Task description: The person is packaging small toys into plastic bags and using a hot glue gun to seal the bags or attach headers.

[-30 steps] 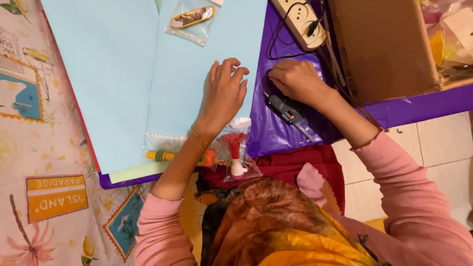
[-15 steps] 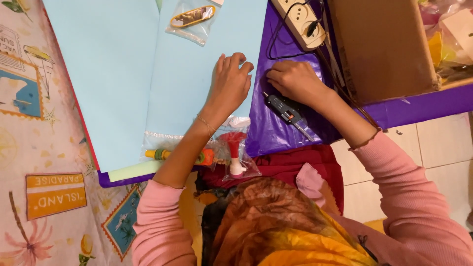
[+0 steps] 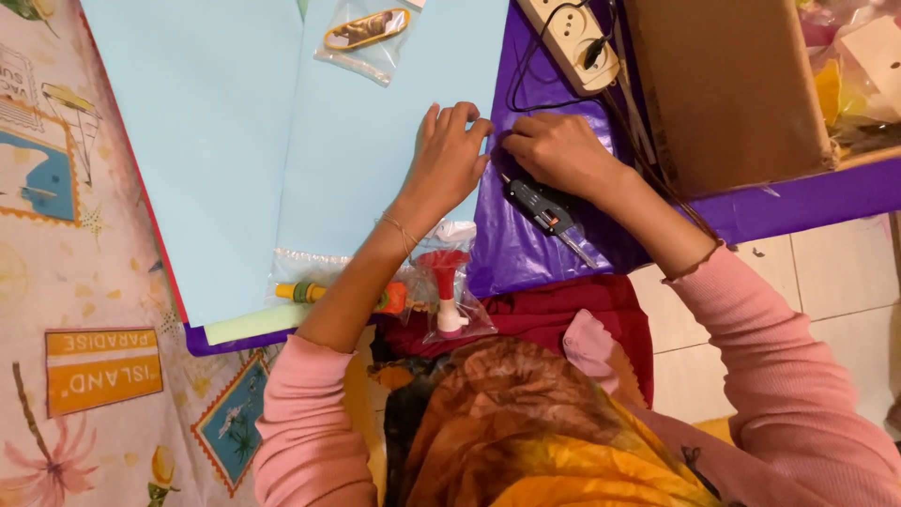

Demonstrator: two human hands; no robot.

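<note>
Presses the left hand (image 3: 450,160) flat on the right edge of the light blue paper (image 3: 357,188), fingers (image 3: 449,120) straight and side by side, gripping nothing. Curls the right hand (image 3: 556,155) just beside it, on the purple sheet (image 3: 526,253) at the paper's edge, fingers (image 3: 522,130) bunched together. Cannot tell whether they pinch the edge or only rest on it.

Risks, as judged from here:
- Could let the paper slip or crease if the flat palm eases off while the other hand works the edge.
- Could catch the right forearm on the black glue gun (image 3: 544,208), which lies on the purple sheet just beside the wrist. If hot, could burn skin or mark the sheet.
- Could snag the dark cable (image 3: 526,89) running to the power strip (image 3: 572,38) close above the knuckles.
- Could knock the small bagged bits (image 3: 441,291) under the left forearm.

Works low down, on a patterned cloth (image 3: 56,282) at the left, with pale tiled floor (image 3: 826,272) at the right. Cardboard box (image 3: 732,84) at the top right, on the purple sheet. Small clear bag (image 3: 361,38) lying on the paper, well apart from both hands.
</note>
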